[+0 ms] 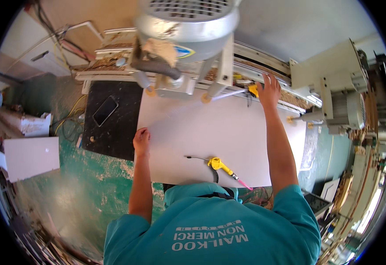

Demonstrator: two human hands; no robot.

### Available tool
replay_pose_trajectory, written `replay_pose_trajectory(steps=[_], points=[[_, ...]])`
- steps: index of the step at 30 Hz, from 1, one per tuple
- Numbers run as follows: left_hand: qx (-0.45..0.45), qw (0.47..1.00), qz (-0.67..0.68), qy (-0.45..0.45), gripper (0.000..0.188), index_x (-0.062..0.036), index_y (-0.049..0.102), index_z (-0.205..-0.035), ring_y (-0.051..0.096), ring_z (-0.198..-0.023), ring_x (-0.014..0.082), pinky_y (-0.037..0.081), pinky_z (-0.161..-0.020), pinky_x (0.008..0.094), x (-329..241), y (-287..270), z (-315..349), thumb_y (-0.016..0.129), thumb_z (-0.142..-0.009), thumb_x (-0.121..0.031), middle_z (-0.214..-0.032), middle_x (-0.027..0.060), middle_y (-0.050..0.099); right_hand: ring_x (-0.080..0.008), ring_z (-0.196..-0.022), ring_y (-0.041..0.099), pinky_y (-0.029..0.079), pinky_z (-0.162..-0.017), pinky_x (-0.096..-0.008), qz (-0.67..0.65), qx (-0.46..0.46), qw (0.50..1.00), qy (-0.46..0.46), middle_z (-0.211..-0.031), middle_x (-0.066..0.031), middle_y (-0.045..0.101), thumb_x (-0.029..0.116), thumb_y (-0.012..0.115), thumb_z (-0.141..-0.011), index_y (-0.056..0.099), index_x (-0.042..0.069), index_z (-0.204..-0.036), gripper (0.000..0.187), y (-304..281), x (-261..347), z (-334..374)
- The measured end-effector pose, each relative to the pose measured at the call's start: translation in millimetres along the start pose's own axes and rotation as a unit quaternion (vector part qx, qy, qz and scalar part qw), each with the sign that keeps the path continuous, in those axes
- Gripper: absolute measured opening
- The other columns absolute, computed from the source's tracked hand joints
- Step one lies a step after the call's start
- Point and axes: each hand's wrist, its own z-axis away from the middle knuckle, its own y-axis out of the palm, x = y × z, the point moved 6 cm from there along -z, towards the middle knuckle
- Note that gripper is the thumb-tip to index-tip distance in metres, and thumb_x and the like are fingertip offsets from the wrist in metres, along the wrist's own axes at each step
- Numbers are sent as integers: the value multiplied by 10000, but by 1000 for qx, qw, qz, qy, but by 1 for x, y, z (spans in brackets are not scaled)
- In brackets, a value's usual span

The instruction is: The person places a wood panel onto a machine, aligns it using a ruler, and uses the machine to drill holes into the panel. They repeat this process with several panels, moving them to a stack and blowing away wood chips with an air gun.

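Observation:
A large white panel [202, 132] lies flat on the machine bed in front of me. My left hand [141, 138] is at the panel's left edge with its fingers curled in; what they hold, if anything, is hidden. At the far right of the panel, my right hand [270, 91] has its fingers stretched out, beside a yellow tape measure [253, 91]. From that case a pale strip [229, 94] runs left, blurring into a faint streak toward my left hand. Near my body, a yellow air blow gun [219, 165] with a thin dark nozzle and pink hose rests on the panel.
A big motor unit [186, 31] overhangs the panel's far side, and another motor [347, 108] stands at the right. On a black board [113, 132] to the left lies a phone [106, 111]. Sawdust covers the rail beyond; a pinkish board [32, 157] sits over the green floor.

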Motion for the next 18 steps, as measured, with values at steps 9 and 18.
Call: replay_pose_trajectory(steps=[9,18], points=[[-43,993,-106,29,154,-18,673,-1009,537,-649,91,441,-600,244,4,3,-1,612,-912,-120,-754,5,595,-309,-1205,525,403,-1016,-487,-198,321,926,-29,-1251,-111,602,436,704,-839,505,139,-1378,647,6,47,238],[-15,878,-407,250,119,-58,684,-920,648,-818,308,521,-736,408,-17,33,12,614,-835,-102,-887,123,689,-328,-1030,567,477,-873,-449,-95,396,904,133,-1065,-139,569,355,721,-730,560,82,-1209,574,-123,62,402]])
